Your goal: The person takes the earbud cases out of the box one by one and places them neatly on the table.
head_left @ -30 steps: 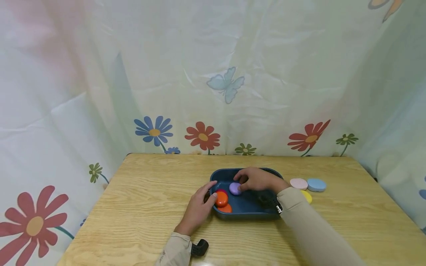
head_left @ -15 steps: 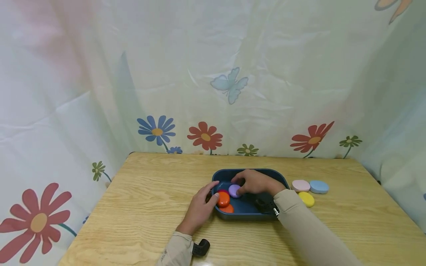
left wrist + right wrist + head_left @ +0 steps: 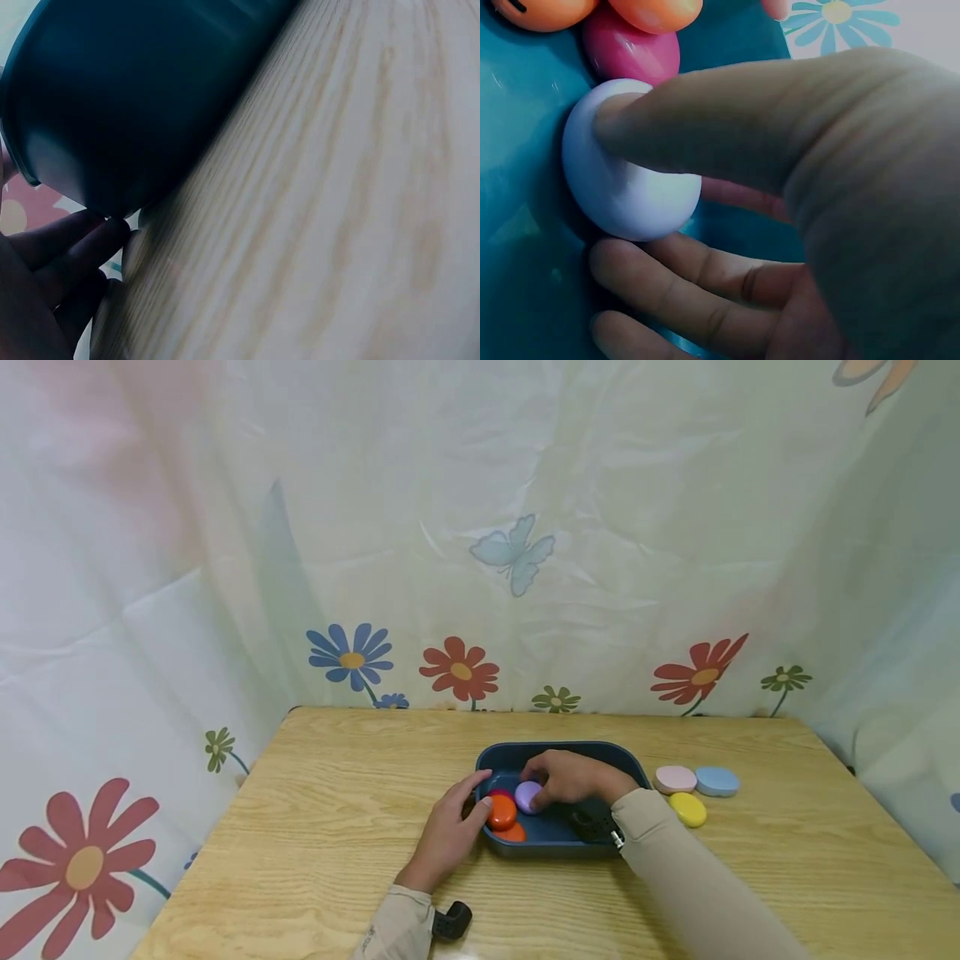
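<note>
A dark blue box (image 3: 558, 850) with rounded corners sits on the table. My left hand (image 3: 444, 837) holds its left end, thumb over the rim near an orange rounded disc (image 3: 502, 811); in the left wrist view the fingertips (image 3: 112, 229) touch the outer wall (image 3: 112, 112). Inside the box, my right hand (image 3: 573, 777) pinches a glossy purple rounded disc (image 3: 527, 795). In the right wrist view the thumb lies on top of the purple disc (image 3: 630, 202), with fingers around its far side. A magenta disc (image 3: 630, 49) touches it, partly under the orange one (image 3: 660, 11).
A second orange disc (image 3: 512, 832) lies in the box's near left corner. Right of the box, a pink scalloped piece (image 3: 675, 779), a light blue one (image 3: 717, 782) and a yellow disc (image 3: 687, 810) lie on the wooden table (image 3: 337, 793). A flowered curtain (image 3: 600, 568) hangs behind.
The right hand has shifted slightly toward me inside the box, its fingers closing in around the purple disc, which has moved a little nearer. The left hand stays at the box's left end.
</note>
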